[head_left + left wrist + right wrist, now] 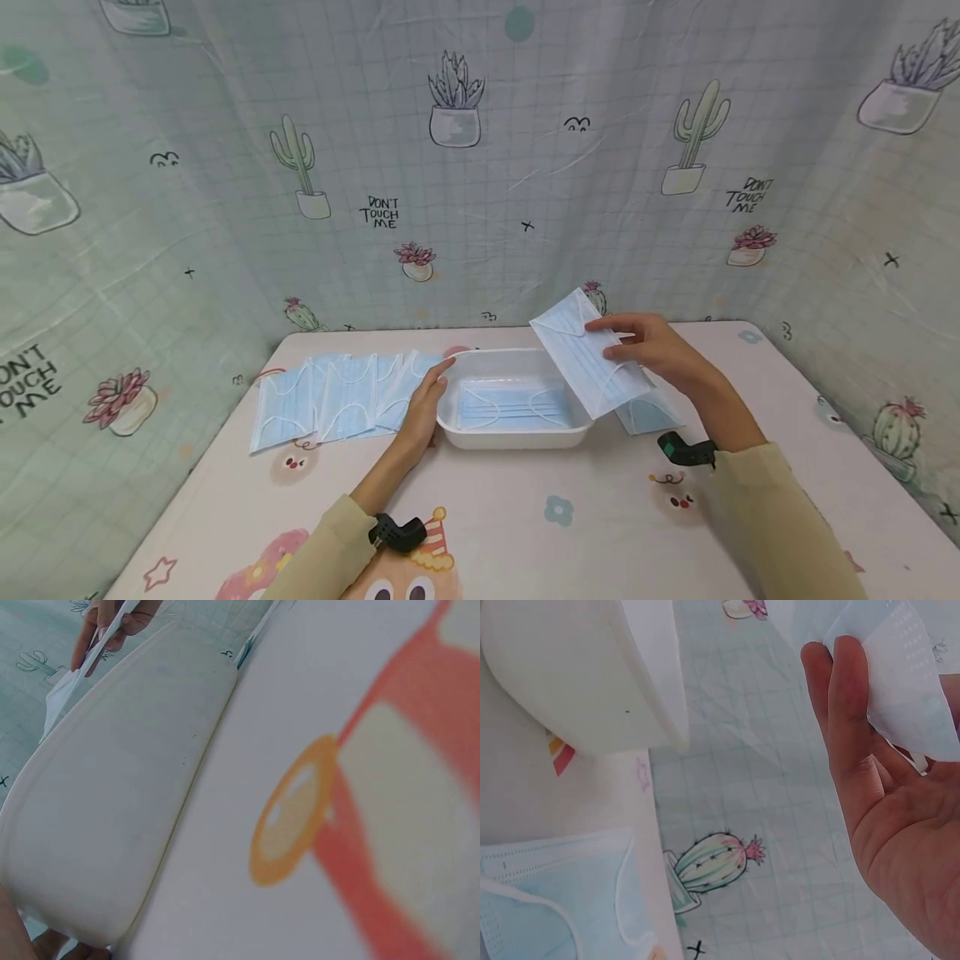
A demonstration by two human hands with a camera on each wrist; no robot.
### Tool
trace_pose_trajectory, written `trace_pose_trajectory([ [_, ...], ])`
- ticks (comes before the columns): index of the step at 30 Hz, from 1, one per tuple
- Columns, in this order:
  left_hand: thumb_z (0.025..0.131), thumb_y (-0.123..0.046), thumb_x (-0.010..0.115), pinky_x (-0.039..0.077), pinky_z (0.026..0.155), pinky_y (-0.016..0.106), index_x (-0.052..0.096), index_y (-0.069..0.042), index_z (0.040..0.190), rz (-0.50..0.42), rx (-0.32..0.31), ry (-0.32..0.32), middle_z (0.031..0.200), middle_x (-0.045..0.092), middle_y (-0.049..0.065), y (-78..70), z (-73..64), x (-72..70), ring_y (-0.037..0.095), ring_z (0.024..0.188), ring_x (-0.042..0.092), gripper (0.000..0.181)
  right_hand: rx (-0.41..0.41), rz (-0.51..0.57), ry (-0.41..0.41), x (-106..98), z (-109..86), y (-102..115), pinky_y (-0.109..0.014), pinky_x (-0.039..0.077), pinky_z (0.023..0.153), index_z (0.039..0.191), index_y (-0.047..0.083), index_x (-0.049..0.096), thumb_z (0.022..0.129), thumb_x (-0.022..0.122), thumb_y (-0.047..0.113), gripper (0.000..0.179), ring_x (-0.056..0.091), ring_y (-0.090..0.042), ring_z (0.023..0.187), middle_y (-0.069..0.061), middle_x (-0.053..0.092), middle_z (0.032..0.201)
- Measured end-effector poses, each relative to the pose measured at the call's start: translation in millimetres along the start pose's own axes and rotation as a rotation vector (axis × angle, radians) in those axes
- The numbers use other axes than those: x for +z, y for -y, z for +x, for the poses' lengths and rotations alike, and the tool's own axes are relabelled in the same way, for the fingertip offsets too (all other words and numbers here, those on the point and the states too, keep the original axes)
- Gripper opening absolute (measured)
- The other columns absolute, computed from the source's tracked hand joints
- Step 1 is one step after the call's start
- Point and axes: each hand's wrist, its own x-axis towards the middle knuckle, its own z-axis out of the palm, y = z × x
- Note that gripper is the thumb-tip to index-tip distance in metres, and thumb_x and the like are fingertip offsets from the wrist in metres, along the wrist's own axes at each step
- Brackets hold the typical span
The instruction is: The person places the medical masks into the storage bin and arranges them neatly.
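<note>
My right hand (648,346) pinches a light-blue face mask (588,354) between thumb and fingers, tilted above the right end of a white tub (517,440). In the right wrist view the mask (915,682) is between the fingers and thumb. My left hand (423,408) rests against the tub's left end, fingers stretched along the side and up to the rim; only parts of this hand show in the left wrist view. Another mask (513,407) lies flat inside the tub, ear loops on top.
Left of the tub, several overlapping masks (348,396) lie in a row on the patterned tablecloth (517,517). Right of it, a mask (647,414) lies partly under the held one. A cactus-print curtain (510,183) hangs behind and along both sides.
</note>
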Motion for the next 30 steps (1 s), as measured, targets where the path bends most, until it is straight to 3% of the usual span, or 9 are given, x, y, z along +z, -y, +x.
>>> trace_pose_trajectory([
  [8, 0.112, -0.032, 0.032, 0.020, 0.128, 0.053, 0.043, -0.028, 0.157, -0.006, -0.013, 0.000, 0.167, 0.035, 0.003, -2.0, -0.5, 0.5, 0.027, 0.157, 0.027, 0.046, -0.005, -0.016, 0.030, 10.2, 9.3, 7.0, -0.025, 0.060, 0.080, 0.141, 0.004, 0.062, 0.096, 0.068, 0.005, 0.046, 0.066, -0.034, 0.109, -0.024, 0.043, 0.159],
  [14, 0.112, -0.030, 0.031, 0.018, 0.128, 0.055, 0.042, -0.024, 0.158, -0.008, 0.001, 0.003, 0.168, 0.034, 0.006, -1.2, -0.9, 0.8, 0.030, 0.158, 0.026, 0.047, -0.001, -0.043, 0.042, 17.7, 16.4, 14.5, -0.027, 0.060, 0.077, 0.139, 0.006, 0.064, 0.095, 0.067, 0.004, 0.044, 0.067, -0.031, 0.103, -0.023, 0.048, 0.154],
  [22, 0.112, -0.031, 0.032, 0.016, 0.129, 0.057, 0.042, -0.024, 0.157, -0.008, 0.009, 0.005, 0.168, 0.034, 0.007, 1.0, 0.5, 0.2, 0.031, 0.158, 0.025, 0.047, -0.036, -0.107, 0.069, 24.9, 26.3, 19.9, -0.028, 0.056, 0.085, 0.137, 0.010, 0.067, 0.094, 0.067, 0.005, 0.043, 0.064, -0.034, 0.115, -0.019, 0.052, 0.153],
  [30, 0.112, -0.031, 0.032, 0.017, 0.129, 0.056, 0.042, -0.025, 0.157, -0.007, 0.013, 0.000, 0.168, 0.035, 0.007, 3.3, 0.3, 1.5, 0.030, 0.158, 0.026, 0.046, -0.040, -0.095, 0.089, 28.2, 34.3, 22.8, -0.030, 0.057, 0.085, 0.135, 0.012, 0.068, 0.093, 0.068, 0.003, 0.043, 0.064, -0.035, 0.119, -0.017, 0.053, 0.153],
])
